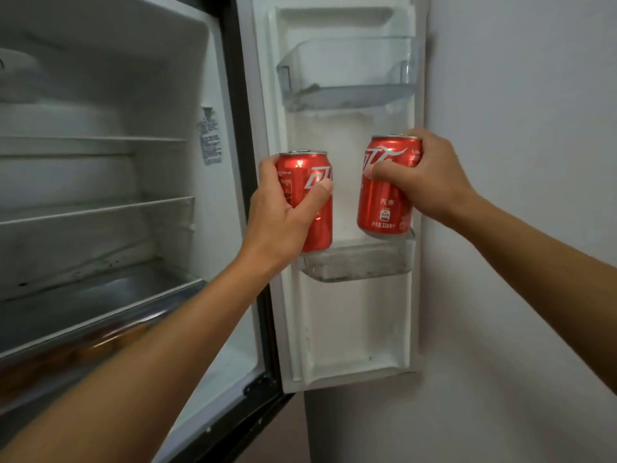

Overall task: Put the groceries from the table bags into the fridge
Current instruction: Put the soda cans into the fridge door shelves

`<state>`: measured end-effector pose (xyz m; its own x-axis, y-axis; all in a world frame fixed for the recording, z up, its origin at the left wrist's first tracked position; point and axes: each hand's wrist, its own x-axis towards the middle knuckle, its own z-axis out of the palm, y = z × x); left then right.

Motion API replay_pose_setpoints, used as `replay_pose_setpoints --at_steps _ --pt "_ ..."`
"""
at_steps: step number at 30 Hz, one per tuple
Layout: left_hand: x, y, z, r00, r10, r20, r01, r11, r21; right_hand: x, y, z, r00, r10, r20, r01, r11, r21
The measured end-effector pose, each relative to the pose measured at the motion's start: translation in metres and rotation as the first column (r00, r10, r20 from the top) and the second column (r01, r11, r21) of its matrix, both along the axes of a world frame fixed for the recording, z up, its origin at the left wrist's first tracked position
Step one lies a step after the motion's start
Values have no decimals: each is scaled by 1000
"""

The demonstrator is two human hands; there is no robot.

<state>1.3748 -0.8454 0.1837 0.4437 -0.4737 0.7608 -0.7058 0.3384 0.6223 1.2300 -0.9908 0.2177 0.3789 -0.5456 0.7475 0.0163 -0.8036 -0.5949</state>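
Observation:
The fridge stands open, its door (354,329) swung out to the right. My left hand (283,218) grips a red soda can (305,172) upright, just above the left end of the lower clear door shelf (360,265). In my right hand (430,175) is a second red soda can (384,208), held upright over the right end of that shelf, its base at the shelf's rim. Whether either can touches the shelf floor is hidden.
An upper clear door shelf (347,78) holds nothing. The fridge interior on the left has glass shelves (96,212), a pale container (60,118) on the top one, and orange items in the drawer (100,349). A white wall (521,262) lies right of the door.

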Motion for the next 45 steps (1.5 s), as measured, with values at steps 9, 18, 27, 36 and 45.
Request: replay_pose_setpoints --at_steps 9,18,27,36,45 --pt "17 -41 12 982 39 186 -82 969 233 28 -41 4 911 -224 -346 133 955 -266" --pt "20 -59 -6 931 124 344 -260 886 385 33 -50 2 790 -266 -552 54 928 -369" --pt "16 -56 -12 858 185 479 -369 871 324 25 -51 -7 727 -386 -567 91 874 -478" --pt "20 -33 -10 652 272 708 -479 872 106 16 -37 -9 794 -486 -364 155 741 -653" --pt "52 39 5 544 600 586 -681 724 -109 63 19 12 936 -328 -130 85 567 -820"
